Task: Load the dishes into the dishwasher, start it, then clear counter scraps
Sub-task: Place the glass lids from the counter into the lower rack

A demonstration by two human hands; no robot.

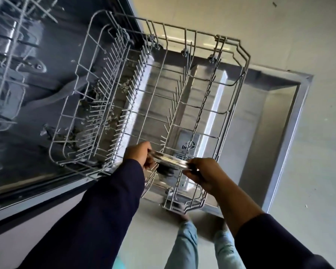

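The dishwasher's lower wire rack (239,55) is pulled out over the open steel door (291,105). No dishes stand in its tines. At the rack's near end a shiny steel plate (170,159) is held edge-on, just above the wires. My left hand (139,155) grips the plate's left rim. My right hand (202,172) pinches its right rim. Both sleeves are dark blue.
The dishwasher tub (47,78) with its spray arm lies to the left, an upper rack (6,45) at the far left. Pale floor (308,191) surrounds the door. My legs in light jeans (184,247) stand below the rack's near corner.
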